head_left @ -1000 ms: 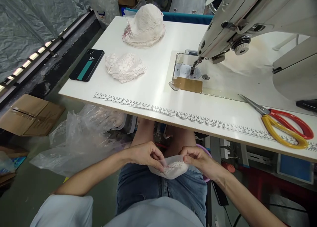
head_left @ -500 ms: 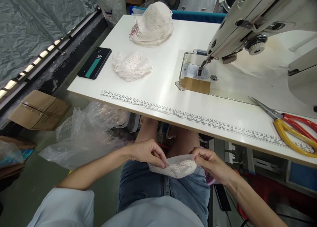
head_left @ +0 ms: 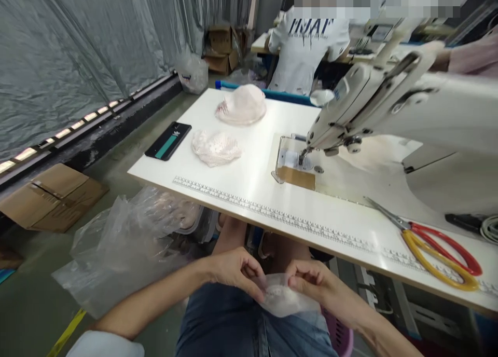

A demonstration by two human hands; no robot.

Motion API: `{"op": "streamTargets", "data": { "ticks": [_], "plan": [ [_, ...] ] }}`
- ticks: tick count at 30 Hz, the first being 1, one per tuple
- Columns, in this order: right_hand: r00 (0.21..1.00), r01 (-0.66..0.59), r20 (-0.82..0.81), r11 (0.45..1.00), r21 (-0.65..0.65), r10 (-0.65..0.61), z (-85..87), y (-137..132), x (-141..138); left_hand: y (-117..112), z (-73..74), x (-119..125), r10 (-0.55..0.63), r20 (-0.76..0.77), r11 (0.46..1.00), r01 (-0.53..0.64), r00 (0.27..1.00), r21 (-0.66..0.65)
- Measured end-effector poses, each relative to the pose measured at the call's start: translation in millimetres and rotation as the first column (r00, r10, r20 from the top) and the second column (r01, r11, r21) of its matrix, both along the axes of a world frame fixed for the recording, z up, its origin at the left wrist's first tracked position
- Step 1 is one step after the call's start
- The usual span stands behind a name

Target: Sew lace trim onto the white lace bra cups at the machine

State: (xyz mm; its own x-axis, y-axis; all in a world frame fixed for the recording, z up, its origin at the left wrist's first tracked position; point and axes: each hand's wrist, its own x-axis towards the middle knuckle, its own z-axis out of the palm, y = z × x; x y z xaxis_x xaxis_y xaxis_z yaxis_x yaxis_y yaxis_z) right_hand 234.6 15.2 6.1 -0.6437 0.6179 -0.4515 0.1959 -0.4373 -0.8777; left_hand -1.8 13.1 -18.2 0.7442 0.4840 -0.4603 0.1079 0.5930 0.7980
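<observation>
Over my lap I hold a small piece of white lace fabric (head_left: 286,301) with a sheer, see-through edge; it is slightly blurred. My left hand (head_left: 239,273) pinches its left end between thumb and fingers. At the upper right edge, the thumb and fingers of my right hand (head_left: 313,282) are closed on the same fabric. Above my hands, on the white sewing table (head_left: 257,175), lie a crumpled white lace piece (head_left: 216,148) and a rounded stack of pale fabric pieces (head_left: 243,107) with loose threads.
A sewing machine (head_left: 350,113) stands on the table's right side. Red-and-yellow-handled scissors (head_left: 439,253) lie near the front edge, beside a printed ruler. A black phone (head_left: 168,140) lies at left. Plastic bags (head_left: 112,258) and a cardboard box (head_left: 54,196) are on the floor. A person (head_left: 307,45) sits beyond.
The view has tilted up, bringing in the person beyond the table. My right hand has come closer to my left, and the fabric between them is bunched shorter.
</observation>
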Motion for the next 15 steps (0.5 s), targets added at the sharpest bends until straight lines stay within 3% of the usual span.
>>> {"op": "streamTargets", "data": {
  "ticks": [4,9,12,15],
  "plan": [
    [0.999,-0.034,0.0,0.998,0.062,0.034,25.2,11,-19,-3,8.3,-4,0.092,-0.02,0.995,-0.091,0.996,0.041],
    [0.997,0.034,-0.074,0.999,0.031,-0.032,38.8,18,-41,-2,31.1,-30,0.179,0.0,0.977,-0.178,0.984,0.118],
    [0.99,0.048,-0.137,0.999,0.014,-0.046,47.9,30,-55,7,44.3,-51,0.211,0.089,0.958,-0.224,0.973,0.177],
    [0.978,0.111,-0.182,0.992,0.055,-0.1,65.9,57,-68,19,40.4,-66,0.306,0.277,0.932,-0.346,0.911,0.109]
  ]
}}
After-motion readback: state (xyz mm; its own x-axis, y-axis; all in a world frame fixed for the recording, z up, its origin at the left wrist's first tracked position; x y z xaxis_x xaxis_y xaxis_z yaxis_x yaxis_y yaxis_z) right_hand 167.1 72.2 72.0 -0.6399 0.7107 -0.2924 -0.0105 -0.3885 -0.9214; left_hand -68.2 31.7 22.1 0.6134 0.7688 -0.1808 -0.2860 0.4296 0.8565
